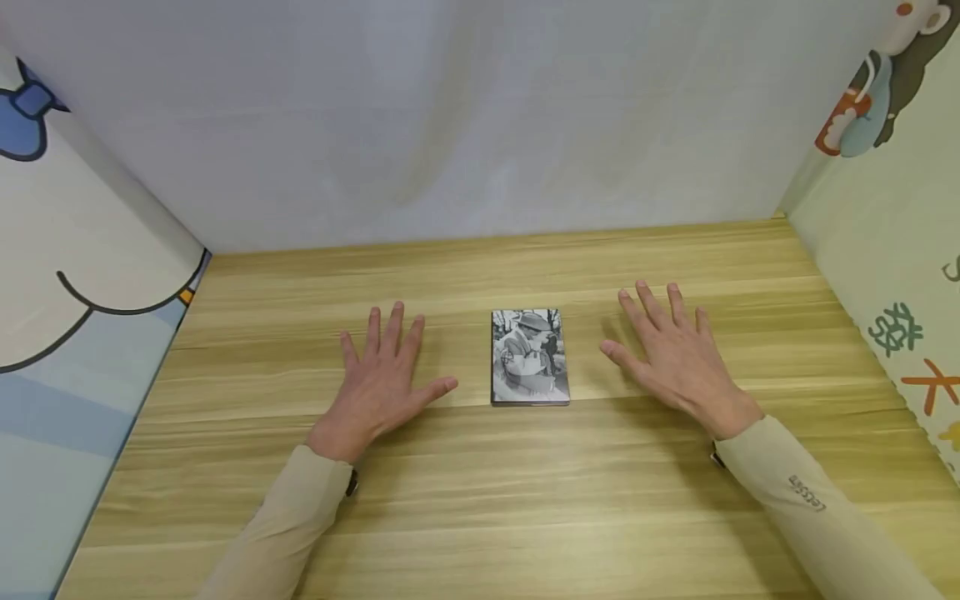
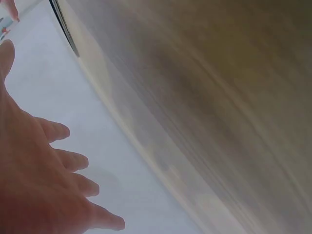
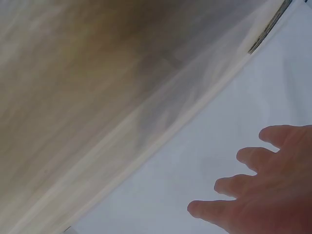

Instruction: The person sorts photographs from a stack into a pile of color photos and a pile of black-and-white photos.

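Note:
A small flat rectangular item [image 1: 530,358] with a black-and-white photo on top, showing a figure in a hat, lies on the wooden table between the two hands. It looks like a thin book or box; I cannot tell which. To its left, my left hand [image 1: 382,387] is spread palm down, apart from it and holding nothing. My right hand [image 1: 678,362] is spread the same way on the other side, also apart from it. Both wrist views show the fingers extended above the tabletop. Only a dark edge of the item [image 2: 65,29] appears in the left wrist view.
The wood-grain table [image 1: 480,500] meets a pale cloth [image 1: 480,125] at the back. A panel with cartoon drawings [image 1: 97,217] stands at the left, and another with printed figures and characters [image 1: 885,233] at the right.

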